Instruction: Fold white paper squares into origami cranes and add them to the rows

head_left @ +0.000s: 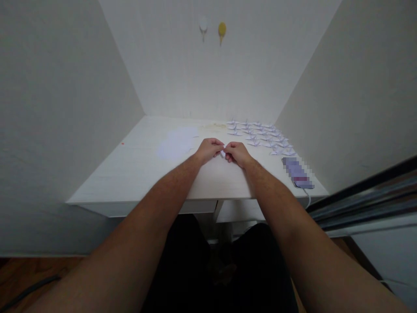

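We are pinching a small white paper piece [223, 153] between our left hand [209, 151] and right hand [237, 153], both grips being closed on it (whether it is also touching the desk [130, 178], we cannot tell). Our hands are hiding most of it, so its folds are not showing. Beyond the grip and to its right, folded paper figures [254, 142] are standing in rows, the farther ones blurring together. Nearer us, right of the grip, a phone [295, 171] is lying under coarse masking squares, with a white cable [308, 201] running from it over the desk's edge. Left of the grip, a pale patch [176, 143] is glaring so brightly that we are losing its outline. High beyond the grip, a yellow hanger [222, 29] and a white hanger [203, 23] are showing, the white one nearly fading into the wall [208, 78]. Below, our legs [182, 265] are sinking into shadow, cut off at the bottom.
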Action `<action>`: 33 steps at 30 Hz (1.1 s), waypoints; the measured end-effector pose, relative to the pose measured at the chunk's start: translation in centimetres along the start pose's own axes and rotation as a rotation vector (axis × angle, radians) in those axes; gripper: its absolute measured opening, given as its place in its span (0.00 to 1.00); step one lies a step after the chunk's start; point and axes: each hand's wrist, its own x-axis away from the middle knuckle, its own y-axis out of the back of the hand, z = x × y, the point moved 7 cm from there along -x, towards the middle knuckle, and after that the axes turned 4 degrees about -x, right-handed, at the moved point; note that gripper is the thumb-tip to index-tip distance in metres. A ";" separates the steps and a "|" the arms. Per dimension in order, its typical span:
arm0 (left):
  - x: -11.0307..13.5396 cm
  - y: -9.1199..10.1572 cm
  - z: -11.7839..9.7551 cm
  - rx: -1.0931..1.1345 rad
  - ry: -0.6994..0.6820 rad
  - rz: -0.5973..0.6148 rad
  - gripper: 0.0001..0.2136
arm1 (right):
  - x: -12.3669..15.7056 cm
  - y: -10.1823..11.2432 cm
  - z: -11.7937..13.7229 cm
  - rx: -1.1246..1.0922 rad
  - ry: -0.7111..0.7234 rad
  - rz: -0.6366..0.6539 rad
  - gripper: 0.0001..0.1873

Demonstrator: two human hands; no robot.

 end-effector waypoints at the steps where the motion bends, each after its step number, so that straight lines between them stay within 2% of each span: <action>1: -0.5 0.1 0.1 -0.014 -0.004 0.002 0.05 | -0.6 0.1 0.1 0.022 0.005 0.000 0.06; 8: -2.0 0.6 0.2 0.014 0.011 -0.002 0.06 | -3.0 0.5 0.2 0.041 -0.008 0.097 0.08; 11: -2.1 0.9 0.1 0.061 0.033 -0.001 0.07 | -2.9 0.6 0.5 -0.006 0.016 0.118 0.09; 14: -2.1 1.6 -0.2 0.210 0.020 -0.039 0.09 | -2.3 0.8 0.7 -0.156 0.032 0.100 0.09; 18: -1.9 1.7 -0.3 0.296 0.038 -0.026 0.12 | -1.9 1.1 0.9 -0.204 0.048 0.059 0.13; 22: -2.0 1.5 -0.2 0.273 0.051 -0.039 0.12 | -2.3 1.2 1.0 -0.180 0.077 0.043 0.14; 29: -2.2 1.8 -0.1 0.196 -0.019 -0.119 0.12 | -2.4 0.4 0.9 -0.056 0.103 0.052 0.17; 33: -2.1 2.0 -0.2 0.173 -0.014 -0.161 0.11 | -2.2 0.4 1.6 0.022 0.141 -0.016 0.13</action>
